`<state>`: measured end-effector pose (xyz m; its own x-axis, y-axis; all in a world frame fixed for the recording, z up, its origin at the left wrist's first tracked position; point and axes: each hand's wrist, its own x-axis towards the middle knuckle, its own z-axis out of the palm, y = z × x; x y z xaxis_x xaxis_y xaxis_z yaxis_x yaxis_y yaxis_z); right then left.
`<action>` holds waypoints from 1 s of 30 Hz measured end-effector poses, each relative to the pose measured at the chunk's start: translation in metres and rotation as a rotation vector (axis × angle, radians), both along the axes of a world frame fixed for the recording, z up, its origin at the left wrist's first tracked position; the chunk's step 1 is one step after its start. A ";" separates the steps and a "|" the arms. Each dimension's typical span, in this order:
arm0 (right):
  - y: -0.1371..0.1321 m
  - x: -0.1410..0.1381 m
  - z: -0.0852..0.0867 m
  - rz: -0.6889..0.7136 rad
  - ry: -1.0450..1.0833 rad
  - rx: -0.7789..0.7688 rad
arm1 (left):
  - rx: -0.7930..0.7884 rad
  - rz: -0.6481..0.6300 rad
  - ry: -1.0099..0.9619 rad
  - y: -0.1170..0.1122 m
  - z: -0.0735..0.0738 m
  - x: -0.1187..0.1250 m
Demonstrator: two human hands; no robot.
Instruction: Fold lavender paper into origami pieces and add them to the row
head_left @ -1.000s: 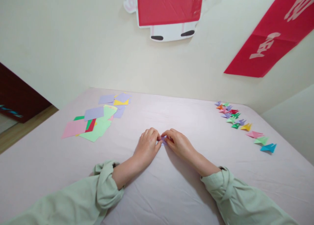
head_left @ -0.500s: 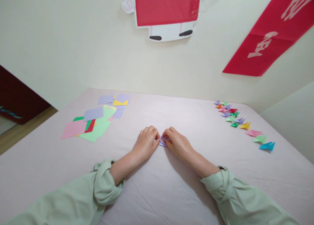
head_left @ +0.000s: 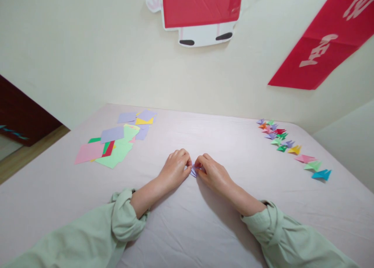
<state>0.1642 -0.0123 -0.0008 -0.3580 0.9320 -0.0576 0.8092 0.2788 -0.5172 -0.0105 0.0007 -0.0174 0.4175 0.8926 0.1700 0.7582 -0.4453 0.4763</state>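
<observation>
My left hand [head_left: 175, 168] and my right hand [head_left: 212, 170] meet at the middle of the pale pink table [head_left: 187, 221]. Both are curled, fingertips pinched on a small folded purple paper [head_left: 193, 170] that rests on the tabletop between them. Most of the paper is hidden under my fingers. Light green sleeves are rolled up at both wrists.
A loose pile of flat coloured paper squares [head_left: 115, 141] lies at the back left. A row of several small folded paper pieces [head_left: 288, 147] runs along the right side, ending in a blue one [head_left: 320, 175]. Red posters hang on the wall behind.
My hands have stayed in the same spot, with the fingers shifting slightly on the purple paper, which now shows a little less.
</observation>
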 end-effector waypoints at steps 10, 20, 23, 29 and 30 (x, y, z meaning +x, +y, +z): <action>-0.004 -0.004 0.006 0.002 -0.097 -0.001 | 0.003 0.005 -0.006 -0.001 0.004 0.001; -0.008 -0.005 0.011 0.024 -0.153 -0.007 | 0.015 0.029 0.008 0.000 0.000 0.004; -0.009 -0.004 0.011 0.034 -0.155 -0.003 | 0.023 0.028 0.012 0.000 0.000 0.004; -0.009 -0.002 0.009 0.044 -0.119 -0.014 | 0.022 0.032 0.025 0.000 0.002 0.005; -0.009 -0.003 0.009 0.040 -0.118 -0.011 | 0.020 0.032 0.026 0.000 0.003 0.005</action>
